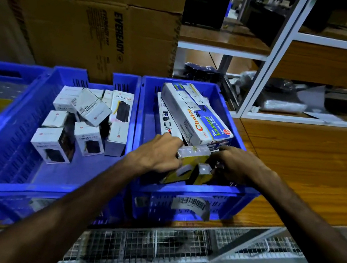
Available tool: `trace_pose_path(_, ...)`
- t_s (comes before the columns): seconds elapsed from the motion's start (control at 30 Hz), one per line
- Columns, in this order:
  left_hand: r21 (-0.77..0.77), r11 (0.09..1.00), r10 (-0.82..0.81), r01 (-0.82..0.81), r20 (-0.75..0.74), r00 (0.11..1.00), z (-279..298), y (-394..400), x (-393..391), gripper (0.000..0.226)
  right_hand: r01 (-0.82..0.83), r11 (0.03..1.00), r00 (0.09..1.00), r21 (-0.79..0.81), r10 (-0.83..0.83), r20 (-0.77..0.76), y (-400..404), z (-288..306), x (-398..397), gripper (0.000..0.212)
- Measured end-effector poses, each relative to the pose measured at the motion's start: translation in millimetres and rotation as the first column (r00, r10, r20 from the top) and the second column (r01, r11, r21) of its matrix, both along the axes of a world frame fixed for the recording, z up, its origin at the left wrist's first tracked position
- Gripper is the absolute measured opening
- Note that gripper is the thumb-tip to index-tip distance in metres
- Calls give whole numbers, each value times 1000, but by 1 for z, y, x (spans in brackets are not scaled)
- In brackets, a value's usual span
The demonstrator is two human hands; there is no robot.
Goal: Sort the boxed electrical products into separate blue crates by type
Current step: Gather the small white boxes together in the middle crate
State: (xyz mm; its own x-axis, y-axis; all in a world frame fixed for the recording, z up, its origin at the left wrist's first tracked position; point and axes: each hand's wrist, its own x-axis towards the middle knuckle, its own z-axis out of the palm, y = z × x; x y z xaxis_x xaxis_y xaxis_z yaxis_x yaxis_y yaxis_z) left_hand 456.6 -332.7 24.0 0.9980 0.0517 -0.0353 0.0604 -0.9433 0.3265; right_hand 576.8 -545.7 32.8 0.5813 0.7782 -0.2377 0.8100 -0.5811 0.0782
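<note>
Blue slotted plastic crates sit side by side on a wooden shelf. At 9 o'clock, the middle crate (34, 108) holds about 9 small white "Halley 20K" cartons (90, 140), some upright, some tipped. At 1 o'clock, the right crate (192, 194) holds long white "Choice" extension-socket boxes (196, 114), stacked aslant. Near its front wall the left hand (157, 154) and right hand (238, 165) clasp a small yellow-and-white box (190, 161) from either side.

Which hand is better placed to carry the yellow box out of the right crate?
Probably the left hand: it already grips the yellow box, and it is nearer the other crates. The right hand touches only its far end.
</note>
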Motion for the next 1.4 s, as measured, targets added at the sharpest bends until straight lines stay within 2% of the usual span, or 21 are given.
trace_pose_path(0.13, -99, 992, 80, -77, 30, 996, 17, 16, -21, 28, 41, 999, 998, -35, -39, 50, 0, -5, -3, 35)
trace_pose_path(0.2, -218, 970, 118, -106, 46, 992, 27, 23, -33, 28, 31, 998, 999, -59, -29, 38, 0, -6, -5, 44)
trace_pose_path(0.27, -425, 897, 148, -123, 27, 989, 33, 29, -45, 24, 34, 996, 999, -81, -34, -6, -1, -5, -6, 54)
trace_pose_path(0.33, -595, 789, 192, -156, -3, 981, 37, 35, -57, 22, 32, 993, 999, -115, -35, -22, 4, -5, -6, 52)
trace_pose_path(0.4, -685, 707, 240, -176, -1, 971, 38, 40, -68, 22, 27, 991, 1000, -128, -28, -11, 11, -7, -6, 40)
trace_pose_path(0.47, -751, 632, 296, -189, 9, 955, 38, 46, -79, 25, 44, 990, 999, -136, -45, -9, 15, -7, -6, 37)
trace_pose_path(0.53, -812, 550, 360, -196, 19, 933, 35, 54, -92, 28, 59, 995, 997, -83, -62, -35, 14, 0, -6, 39)
trace_pose_path(0.63, -886, 433, 469, -166, 64, 881, 29, 73, -117, 28, 82, 978, 989, 194, -55, -139, 3, 19, -10, 47)
trace_pose_path(0.67, -908, 391, 508, -148, 79, 858, 29, 79, -126, 27, 116, 938, 980, 327, -54, -194, 1, 29, -15, 46)
trace_pose_path(0.73, -948, 299, 591, -105, 98, 800, 32, 95, -148, 23, 242, 790, 939, 563, -45, -341, 4, 50, -31, 28)
trace_pose_path(0.8, -974, 216, 664, -60, 102, 741, 38, 111, -170, 20, 376, 622, 876, 687, 3, -482, 16, 61, -51, 26)
trace_pose_path(0.87, -987, 158, 715, -7, 110, 690, 47, 130, -193, 23, 462, 501, 817, 732, 80, -570, 40, 64, -74, 27)
trace_pose_path(0.93, -990, 140, 764, 22, 122, 633, 52, 149, -216, 21, 527, 410, 767, 744, 147, -625, 71, 63, -97, 28)
trace_pose_path(1.0, -989, 144, 803, 28, 133, 581, 56, 170, -242, 18, 562, 367, 738, 741, 183, -650, 108, 61, -120, 31)
trace_pose_path(1.2, -995, 102, 886, -18, 83, 456, 60, 237, -320, 20, 537, 345, 698, 770, 330, -635, 219, 60, -186, 11)
trace_pose_path(1.33, -971, 223, 915, -85, 179, 361, 66, 295, -369, 6, 446, 380, 740, 810, 352, -573, 298, 68, -224, 26)
trace_pose_path(1.4, -945, 297, 915, -134, 242, 325, 74, 330, -388, 9, 380, 386, 792, 840, 334, -512, 342, 75, -241, 32)
